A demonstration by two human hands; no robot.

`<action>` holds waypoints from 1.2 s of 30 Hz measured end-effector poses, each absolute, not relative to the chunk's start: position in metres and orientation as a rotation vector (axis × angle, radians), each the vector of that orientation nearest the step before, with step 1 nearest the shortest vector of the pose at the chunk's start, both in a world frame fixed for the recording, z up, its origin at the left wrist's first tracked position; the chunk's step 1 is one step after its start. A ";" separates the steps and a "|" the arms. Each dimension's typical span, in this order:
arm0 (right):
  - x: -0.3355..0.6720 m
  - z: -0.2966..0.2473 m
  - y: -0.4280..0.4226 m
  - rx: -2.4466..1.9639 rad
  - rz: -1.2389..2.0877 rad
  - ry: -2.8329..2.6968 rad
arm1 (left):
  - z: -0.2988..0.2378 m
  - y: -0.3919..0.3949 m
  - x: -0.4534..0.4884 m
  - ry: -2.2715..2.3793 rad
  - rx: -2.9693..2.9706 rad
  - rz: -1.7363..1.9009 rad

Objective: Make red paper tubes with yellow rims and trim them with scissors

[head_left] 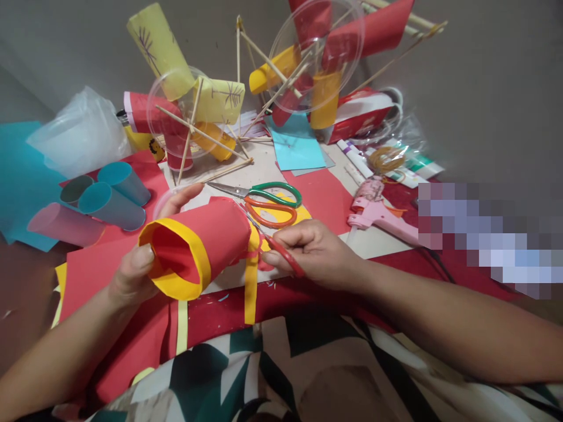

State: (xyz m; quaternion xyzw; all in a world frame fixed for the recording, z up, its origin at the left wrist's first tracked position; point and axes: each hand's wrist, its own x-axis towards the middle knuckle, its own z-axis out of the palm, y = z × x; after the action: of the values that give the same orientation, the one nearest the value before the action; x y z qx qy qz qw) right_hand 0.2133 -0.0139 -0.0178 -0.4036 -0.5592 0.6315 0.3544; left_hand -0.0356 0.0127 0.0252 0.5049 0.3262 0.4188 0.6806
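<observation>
My left hand (136, 269) grips a red paper tube (211, 237) with a yellow band round its open mouth, thumb inside the rim, a finger showing behind. My right hand (312, 249) is closed on red-handled scissors (288, 261) whose blades reach the far end of the tube, where a loose yellow paper strip (250, 287) hangs down. The tube lies tilted over red paper sheets (114, 275) above my lap.
Two more scissors, green (277, 190) and orange (272, 214), lie behind the tube. A pink glue gun (378, 214) sits right. Blue and pink paper tubes (105, 202) lie left. Stick-and-tube pinwheel models (193, 117) stand at the back, by a plastic bag (79, 132).
</observation>
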 end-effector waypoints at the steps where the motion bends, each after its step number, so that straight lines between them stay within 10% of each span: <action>1: 0.213 -0.018 -0.014 -1.031 1.626 -1.433 | 0.026 0.013 -0.034 0.742 1.131 0.953; 36: 0.219 -0.008 -0.006 -1.161 1.681 -1.631 | 0.013 0.024 -0.050 0.731 1.420 0.770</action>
State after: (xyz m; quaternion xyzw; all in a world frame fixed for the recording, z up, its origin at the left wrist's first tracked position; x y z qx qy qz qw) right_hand 0.2187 -0.0063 -0.0079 -0.4286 -0.6023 0.6209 0.2606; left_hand -0.0499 0.0237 0.0127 0.6207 0.3193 0.3365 0.6321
